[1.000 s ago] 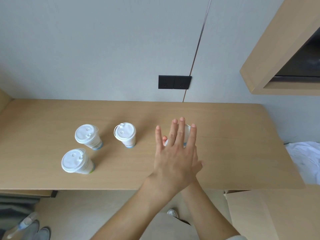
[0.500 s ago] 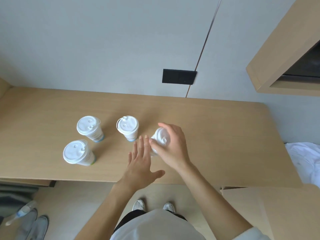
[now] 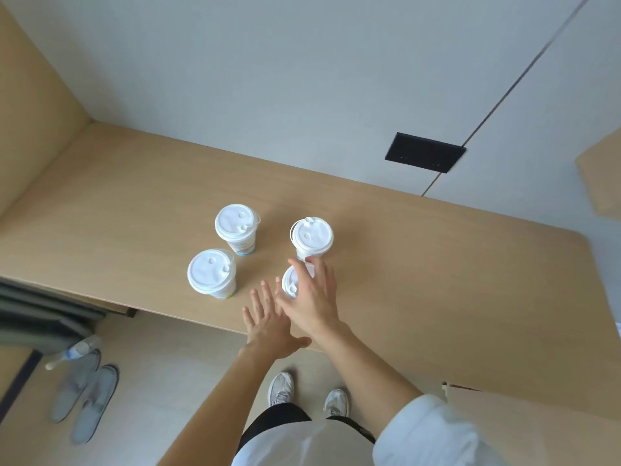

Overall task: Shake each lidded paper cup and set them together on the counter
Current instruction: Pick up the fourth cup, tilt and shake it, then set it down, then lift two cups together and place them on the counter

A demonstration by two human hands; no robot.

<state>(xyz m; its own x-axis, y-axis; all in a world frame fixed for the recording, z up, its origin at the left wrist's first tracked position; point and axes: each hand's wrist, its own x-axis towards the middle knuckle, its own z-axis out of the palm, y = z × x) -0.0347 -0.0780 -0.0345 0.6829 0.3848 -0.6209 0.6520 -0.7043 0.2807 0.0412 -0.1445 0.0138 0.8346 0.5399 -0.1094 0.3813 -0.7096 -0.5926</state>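
Right grip (image 3: 314, 297) clasping cup (image 3: 289, 283), cup under palm

We find no legible text. Blue-green print low on the cups (image 3: 242, 247) is too small and blurred to read; the black wall plate (image 3: 425, 153) carries faint marks, unreadable.

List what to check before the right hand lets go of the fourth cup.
1. Lid on the fourth cup: ok, its white lid shows.
2. Its base down on the counter: cannot tell, the right hand holding it hides the base.
3. Left hand free: ok, fingers spread, holding nothing.
4. Back left cup, front left cup and back right cup upright and lidded: ok.
5. Fourth cup grouped with the rest: ok, close in front of the back right cup.
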